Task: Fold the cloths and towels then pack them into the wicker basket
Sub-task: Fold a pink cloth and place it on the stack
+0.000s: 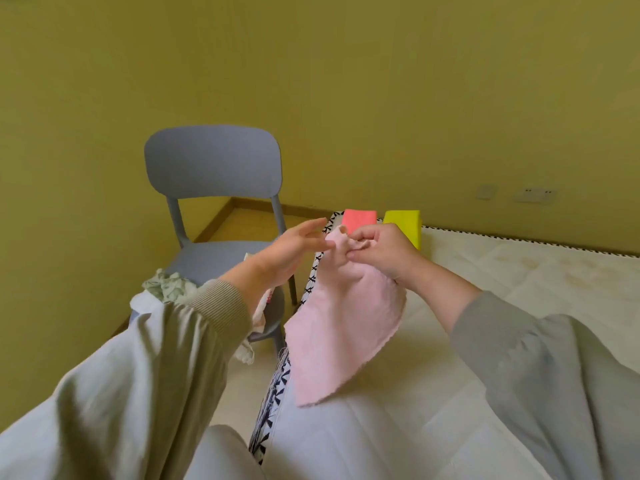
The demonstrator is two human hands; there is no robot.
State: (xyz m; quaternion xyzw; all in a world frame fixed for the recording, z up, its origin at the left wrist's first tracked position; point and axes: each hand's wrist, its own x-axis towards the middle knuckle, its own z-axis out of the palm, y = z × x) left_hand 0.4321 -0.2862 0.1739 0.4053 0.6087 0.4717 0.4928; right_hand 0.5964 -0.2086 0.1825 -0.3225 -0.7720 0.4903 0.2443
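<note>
We count one pale pink cloth (343, 327) up in the air and two folded ones, a coral cloth (359, 217) and a yellow cloth (403, 220), at the far edge of the mattress (519, 289). Our right hand (384, 251) pinches its bunched top corner, so it hangs below the grip, while our left hand (294, 251) is spread, fingertips just beside that corner. It looks thin, soft and frayed along the edges.

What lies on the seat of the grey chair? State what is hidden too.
A crumpled green-leaf cloth and other pale cloths lie on the grey chair seat; the left sleeve covers most of the pile.
</note>
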